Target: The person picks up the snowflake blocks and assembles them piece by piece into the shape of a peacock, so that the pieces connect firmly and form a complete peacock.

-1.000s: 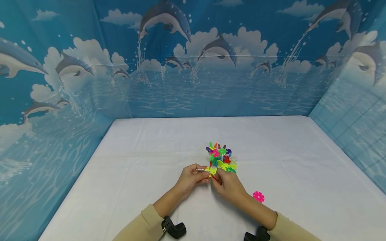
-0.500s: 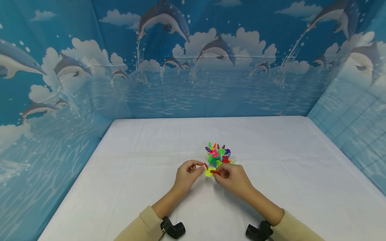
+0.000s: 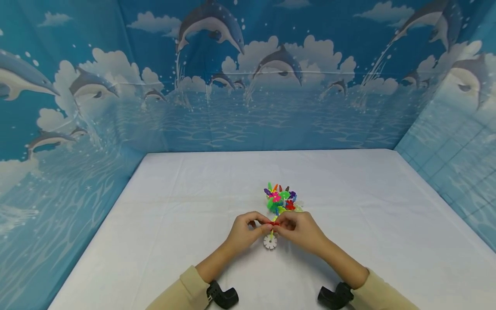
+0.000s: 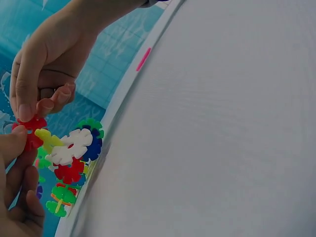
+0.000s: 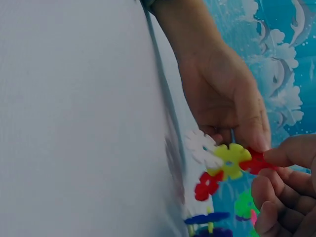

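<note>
Between the two hands is a red flower-shaped interlocking disc (image 4: 32,132). My left hand (image 3: 248,230) pinches its left side between thumb and fingertips, and my right hand (image 3: 300,229) pinches the right side. The red disc meets a yellow disc (image 5: 230,161), which in turn joins a white notched disc (image 3: 270,242) on the near side of the fingers. Another red disc (image 5: 208,186) shows below the yellow one. Farther back, a many-coloured cluster of linked discs (image 3: 280,199) stands behind the fingertips, its lower part covered by the right hand.
A loose pink disc (image 4: 143,59) lies on the white-covered table (image 3: 193,181); the right forearm hides it in the head view. A dolphin-print curtain (image 3: 248,120) encloses the table's back and sides. Each wrist carries a black camera mount (image 3: 222,295).
The hands were apart half a second ago, with the red disc in the right hand; now both pinch it. The white disc has come into view in front, and the yellow one has turned edge-on.
</note>
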`<state>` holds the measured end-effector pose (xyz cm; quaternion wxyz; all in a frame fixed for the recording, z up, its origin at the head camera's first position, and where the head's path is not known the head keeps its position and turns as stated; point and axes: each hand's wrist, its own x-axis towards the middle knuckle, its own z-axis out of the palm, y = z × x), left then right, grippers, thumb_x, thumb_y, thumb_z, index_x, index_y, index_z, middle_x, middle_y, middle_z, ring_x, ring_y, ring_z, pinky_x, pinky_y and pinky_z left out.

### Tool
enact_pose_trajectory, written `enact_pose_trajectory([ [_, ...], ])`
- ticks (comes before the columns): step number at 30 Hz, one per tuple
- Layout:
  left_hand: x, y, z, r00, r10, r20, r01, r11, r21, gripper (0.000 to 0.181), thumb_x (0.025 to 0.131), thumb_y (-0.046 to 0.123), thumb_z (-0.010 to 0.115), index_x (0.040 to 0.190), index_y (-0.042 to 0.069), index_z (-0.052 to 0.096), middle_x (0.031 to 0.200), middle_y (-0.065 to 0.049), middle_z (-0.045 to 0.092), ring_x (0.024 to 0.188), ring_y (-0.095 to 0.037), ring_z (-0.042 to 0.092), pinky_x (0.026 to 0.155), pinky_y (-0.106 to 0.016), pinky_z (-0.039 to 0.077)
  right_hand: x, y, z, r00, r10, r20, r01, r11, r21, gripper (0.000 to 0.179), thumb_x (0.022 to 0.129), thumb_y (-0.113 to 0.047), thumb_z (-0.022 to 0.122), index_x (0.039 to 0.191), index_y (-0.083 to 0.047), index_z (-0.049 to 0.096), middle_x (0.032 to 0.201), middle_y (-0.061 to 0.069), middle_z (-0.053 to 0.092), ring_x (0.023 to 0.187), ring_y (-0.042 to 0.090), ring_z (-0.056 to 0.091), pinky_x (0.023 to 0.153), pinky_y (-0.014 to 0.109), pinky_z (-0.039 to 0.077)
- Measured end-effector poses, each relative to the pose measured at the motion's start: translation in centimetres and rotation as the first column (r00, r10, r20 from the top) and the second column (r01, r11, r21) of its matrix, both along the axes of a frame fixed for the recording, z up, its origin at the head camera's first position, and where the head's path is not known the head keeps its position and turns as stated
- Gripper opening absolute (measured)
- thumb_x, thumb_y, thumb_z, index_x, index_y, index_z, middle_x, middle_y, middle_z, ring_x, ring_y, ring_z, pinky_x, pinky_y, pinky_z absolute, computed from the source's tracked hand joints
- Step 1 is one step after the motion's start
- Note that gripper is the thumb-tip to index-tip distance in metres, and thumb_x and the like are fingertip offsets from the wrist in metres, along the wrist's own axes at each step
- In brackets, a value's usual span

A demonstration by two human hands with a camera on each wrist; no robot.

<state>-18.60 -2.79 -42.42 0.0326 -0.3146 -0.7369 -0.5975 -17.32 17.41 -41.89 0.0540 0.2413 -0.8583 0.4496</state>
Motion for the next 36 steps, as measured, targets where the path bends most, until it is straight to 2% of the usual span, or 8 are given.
enact_pose_trajectory([
  [5, -0.1, 0.0, -0.2, 0.997, -0.013, 0.082, 0.011, 1.0, 0.022, 0.009, 0.089, -0.003, 0.067, 0.093, -0.011, 0.067, 0.09, -0.022, 0.068, 0.08, -0.014, 0.058, 0.069, -0.024, 0.048, 0.1, 2.1, 0.9, 0.998, 0.012, 0.065, -0.015, 0.999, 0.05, 0.006, 0.088, -0.014, 0.073, 0.089, -0.008, 0.071, 0.074, -0.007, 0.06, 0.064, 0.01, 0.054, 0.056, 0.024, 0.048],
  [10, -0.3, -0.1, -0.5, 0.987, -0.02, 0.161, 0.008, 0.997, 0.074, 0.012, 0.089, -0.007, 0.065, 0.095, -0.016, 0.064, 0.093, -0.029, 0.066, 0.079, -0.009, 0.06, 0.07, -0.018, 0.05, -0.2, 5.8, 1.1, 0.986, 0.073, 0.153, -0.098, 0.982, 0.163, 0.007, 0.087, -0.016, 0.074, 0.087, -0.011, 0.069, 0.071, -0.008, 0.058, 0.064, 0.009, 0.052, 0.057, 0.024, 0.047],
  [16, -0.7, -0.2, -1.0, 0.989, -0.006, 0.147, -0.008, 0.995, 0.099, 0.017, 0.09, -0.008, 0.063, 0.104, -0.016, 0.063, 0.097, -0.031, 0.064, 0.081, -0.024, 0.064, 0.072, -0.019, 0.051, 0.1, 9.7, 0.6, 0.946, 0.099, 0.308, -0.174, 0.959, 0.226, 0.014, 0.083, -0.018, 0.077, 0.09, -0.011, 0.068, 0.071, -0.006, 0.057, 0.066, 0.01, 0.053, 0.06, 0.024, 0.047],
  [19, -1.3, -0.1, -2.1, 0.992, 0.013, 0.128, -0.025, 0.996, 0.091, 0.019, 0.091, -0.007, 0.062, 0.108, -0.014, 0.065, 0.098, -0.029, 0.064, 0.078, -0.028, 0.064, 0.068, -0.019, 0.051, 0.5, 11.0, 0.5, 0.929, 0.088, 0.359, -0.179, 0.957, 0.229, 0.021, 0.079, -0.02, 0.08, 0.093, -0.01, 0.067, 0.074, -0.002, 0.058, 0.069, 0.013, 0.053, 0.061, 0.025, 0.047],
  [24, -2.1, 0.0, -3.8, 0.988, 0.05, 0.147, -0.066, 0.993, 0.103, 0.015, 0.09, -0.005, 0.064, 0.104, -0.011, 0.068, 0.095, -0.025, 0.065, 0.073, -0.015, 0.062, 0.063, -0.018, 0.05, 0.9, 12.1, 0.0, 0.893, 0.077, 0.443, -0.201, 0.949, 0.241, 0.036, 0.07, -0.022, 0.088, 0.094, -0.01, 0.064, 0.08, 0.002, 0.057, 0.07, 0.014, 0.052, 0.061, 0.026, 0.045],
  [26, -2.1, 0.0, -4.0, 0.986, 0.054, 0.16, -0.073, 0.99, 0.118, 0.015, 0.09, -0.003, 0.065, 0.104, -0.01, 0.068, 0.094, -0.023, 0.065, 0.074, -0.015, 0.063, 0.064, -0.019, 0.05, 0.9, 12.3, -0.2, 0.885, 0.089, 0.456, -0.217, 0.947, 0.238, 0.037, 0.068, -0.02, 0.089, 0.092, -0.01, 0.062, 0.079, 0.003, 0.057, 0.069, 0.014, 0.051, 0.06, 0.026, 0.045],
  [31, -2.1, 0.1, -3.9, 0.981, 0.059, 0.183, -0.085, 0.987, 0.136, 0.016, 0.09, -0.002, 0.066, 0.103, -0.01, 0.067, 0.095, -0.022, 0.064, 0.076, -0.017, 0.064, 0.064, -0.019, 0.051, 0.9, 12.3, -0.5, 0.889, 0.103, 0.446, -0.231, 0.942, 0.242, 0.035, 0.069, -0.016, 0.087, 0.089, -0.01, 0.059, 0.076, 0.002, 0.054, 0.066, 0.012, 0.05, 0.057, 0.026, 0.043],
  [36, -2.2, 0.2, -3.8, 0.974, 0.064, 0.217, -0.088, 0.991, 0.103, 0.014, 0.088, -0.007, 0.066, 0.101, -0.011, 0.067, 0.095, -0.022, 0.065, 0.076, -0.012, 0.06, 0.065, -0.018, 0.049, 0.5, 11.8, -0.5, 0.898, 0.117, 0.424, -0.233, 0.944, 0.233, 0.029, 0.076, -0.018, 0.083, 0.087, -0.01, 0.057, 0.072, -0.002, 0.053, 0.064, 0.01, 0.049, 0.056, 0.025, 0.042],
])
